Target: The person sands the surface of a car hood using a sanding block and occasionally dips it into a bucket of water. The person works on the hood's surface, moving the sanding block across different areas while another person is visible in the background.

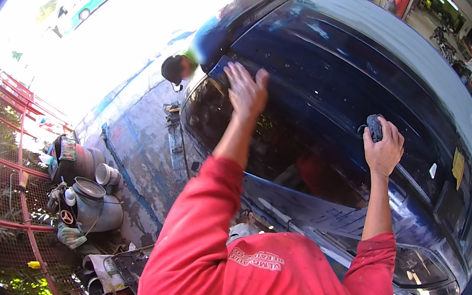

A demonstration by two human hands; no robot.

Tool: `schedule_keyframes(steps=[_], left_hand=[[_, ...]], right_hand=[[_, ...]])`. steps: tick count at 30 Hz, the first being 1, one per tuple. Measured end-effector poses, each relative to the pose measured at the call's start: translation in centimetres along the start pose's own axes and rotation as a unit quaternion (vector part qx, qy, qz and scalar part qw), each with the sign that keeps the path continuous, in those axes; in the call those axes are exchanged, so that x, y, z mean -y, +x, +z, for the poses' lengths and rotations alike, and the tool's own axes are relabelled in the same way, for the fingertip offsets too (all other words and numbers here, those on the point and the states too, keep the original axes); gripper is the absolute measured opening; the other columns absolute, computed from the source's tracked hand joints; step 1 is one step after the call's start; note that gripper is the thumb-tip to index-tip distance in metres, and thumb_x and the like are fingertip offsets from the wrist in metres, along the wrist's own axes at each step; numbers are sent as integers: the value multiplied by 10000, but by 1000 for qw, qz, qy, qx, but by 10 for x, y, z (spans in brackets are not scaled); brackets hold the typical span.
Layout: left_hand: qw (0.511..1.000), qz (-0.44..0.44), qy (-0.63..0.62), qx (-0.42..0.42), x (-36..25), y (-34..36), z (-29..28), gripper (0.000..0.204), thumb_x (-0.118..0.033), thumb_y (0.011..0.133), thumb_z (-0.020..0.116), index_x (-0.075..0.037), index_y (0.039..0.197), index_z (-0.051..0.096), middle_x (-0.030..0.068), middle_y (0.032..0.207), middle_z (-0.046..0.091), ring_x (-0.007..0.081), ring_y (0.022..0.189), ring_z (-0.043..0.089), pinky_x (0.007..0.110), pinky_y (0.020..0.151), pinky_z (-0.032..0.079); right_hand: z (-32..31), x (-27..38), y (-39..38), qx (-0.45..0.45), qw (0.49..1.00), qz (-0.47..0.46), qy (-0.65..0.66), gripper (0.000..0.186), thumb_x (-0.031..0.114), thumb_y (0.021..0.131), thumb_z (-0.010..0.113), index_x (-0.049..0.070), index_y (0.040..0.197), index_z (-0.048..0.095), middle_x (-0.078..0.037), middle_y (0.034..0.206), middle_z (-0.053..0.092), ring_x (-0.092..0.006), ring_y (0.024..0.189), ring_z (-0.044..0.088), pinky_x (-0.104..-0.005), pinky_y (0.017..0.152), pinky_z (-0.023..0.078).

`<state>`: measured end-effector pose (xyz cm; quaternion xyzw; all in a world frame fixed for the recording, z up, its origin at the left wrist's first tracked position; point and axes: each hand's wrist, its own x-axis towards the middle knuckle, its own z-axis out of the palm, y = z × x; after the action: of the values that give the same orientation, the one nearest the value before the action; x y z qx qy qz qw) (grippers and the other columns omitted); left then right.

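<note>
A dark blue van [316,69] fills the middle, its roof and side window in front of me. My left hand [247,93] is over the roof edge toward the left end, fingers stretched out and slightly blurred. Beside its fingertips lies a flat blue patch [220,68]; whether it is a loose sheet or part of the van I cannot tell. Farther right, my right hand [385,147] is closed round a bunched dark grey cloth [374,127] against the roof. Its palm side is hidden.
A person in a dark cap [172,69] is by the van's left end. On the roof at right lie a yellow piece [457,169] and a small white piece [433,170]. Drums and buckets [101,213] stand along a red mesh fence [24,192] at left.
</note>
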<state>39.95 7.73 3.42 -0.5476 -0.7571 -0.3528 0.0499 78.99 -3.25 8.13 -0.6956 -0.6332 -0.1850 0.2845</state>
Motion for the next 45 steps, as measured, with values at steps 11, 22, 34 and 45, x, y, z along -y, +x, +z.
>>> schedule_keyframes(steps=[11, 22, 34, 45], left_hand=[[990, -6, -141, -3, 59, 15, 3, 863, -503, 1180, 523, 153, 1703, 322, 409, 1798, 247, 531, 1709, 206, 536, 1391, 263], [993, 9, -122, 6, 31, -67, 3, 998, -607, 1142, 548, 173, 1705, 284, 408, 1813, 204, 521, 1725, 159, 539, 1309, 425], [986, -1, -159, 57, 19, -104, 0, 1054, -634, 1122, 570, 183, 1709, 255, 450, 1787, 211, 573, 1702, 183, 574, 1285, 446], [987, 104, -110, 59, -44, -137, -25, 1049, -591, 1058, 675, 163, 1696, 321, 424, 1788, 261, 558, 1694, 239, 542, 1280, 458]], right_hand=[[6, -5, 3, -13, 999, -48, -6, 490, 382, 925, 888, 243, 1382, 779, -15, 1399, 764, -321, 1286, 699, -522, 1066, 581], [9, -6, 3, -17, 998, -65, -6, 496, 378, 933, 886, 213, 1387, 773, -58, 1391, 765, -355, 1257, 710, -521, 1063, 587], [7, -4, 4, -22, 997, -72, -9, 481, 362, 935, 884, 214, 1380, 777, -44, 1393, 767, -348, 1274, 705, -517, 1067, 589], [3, 2, 5, -19, 999, -45, -1, 510, 377, 904, 913, 234, 1374, 776, -22, 1369, 762, -338, 1280, 695, -512, 1049, 589]])
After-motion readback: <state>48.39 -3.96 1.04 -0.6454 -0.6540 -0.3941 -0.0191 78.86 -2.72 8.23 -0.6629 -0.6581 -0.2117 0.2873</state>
